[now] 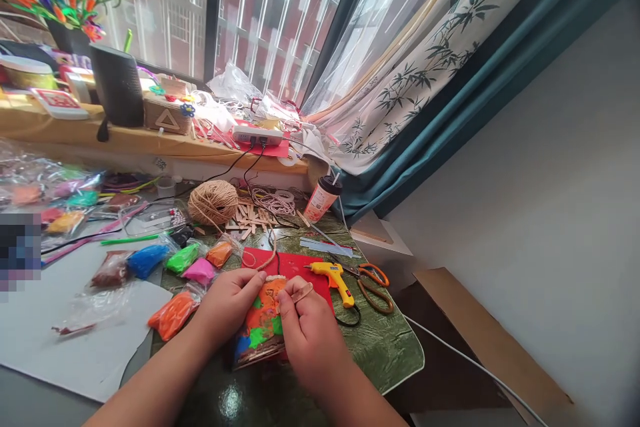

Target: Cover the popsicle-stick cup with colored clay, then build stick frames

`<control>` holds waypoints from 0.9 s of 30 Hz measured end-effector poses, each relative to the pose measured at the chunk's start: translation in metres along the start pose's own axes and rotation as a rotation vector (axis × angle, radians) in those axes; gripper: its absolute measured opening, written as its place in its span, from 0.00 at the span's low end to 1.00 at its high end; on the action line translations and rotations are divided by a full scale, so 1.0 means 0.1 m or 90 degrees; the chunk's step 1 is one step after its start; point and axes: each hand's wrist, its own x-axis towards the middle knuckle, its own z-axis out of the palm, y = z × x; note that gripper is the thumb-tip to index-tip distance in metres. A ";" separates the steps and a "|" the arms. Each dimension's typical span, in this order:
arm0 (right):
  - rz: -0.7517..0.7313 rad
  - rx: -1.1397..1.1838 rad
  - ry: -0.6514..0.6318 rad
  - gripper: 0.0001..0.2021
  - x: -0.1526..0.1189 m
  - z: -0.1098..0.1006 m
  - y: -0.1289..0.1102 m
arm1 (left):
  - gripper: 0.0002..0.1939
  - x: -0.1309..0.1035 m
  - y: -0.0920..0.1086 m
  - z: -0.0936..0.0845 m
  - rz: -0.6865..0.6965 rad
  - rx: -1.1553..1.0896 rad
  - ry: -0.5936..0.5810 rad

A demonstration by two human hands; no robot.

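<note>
My left hand is closed on the upper left side of a clay-covered piece, with thumb and fingers near its top edge. Patches of orange, green and blue clay cover the piece, and its lower edge is brown. A pale cord-like strip runs along the top, beside my left fingertips. My right hand pinches a thin, pale craft stick over the right part of the piece. Whether the stick's tip presses into the clay is hidden by my fingers. Below lies a red sheet.
A yellow glue gun and orange-handled scissors lie to the right. Beyond are a twine ball, loose craft sticks and a lidded cup. Bagged clay, including an orange pack, lies left. A power strip sits on the ledge.
</note>
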 end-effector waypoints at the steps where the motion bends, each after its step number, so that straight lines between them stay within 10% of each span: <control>1: 0.004 0.000 -0.001 0.14 0.00 0.00 0.00 | 0.28 0.00 0.00 0.00 0.000 0.000 -0.001; 22: -0.039 0.088 0.098 0.15 0.01 -0.04 0.07 | 0.29 0.01 0.00 -0.01 -0.007 -0.007 -0.003; 27: -0.063 0.117 -0.103 0.11 0.04 -0.22 0.12 | 0.29 0.02 0.00 -0.01 -0.004 -0.016 -0.007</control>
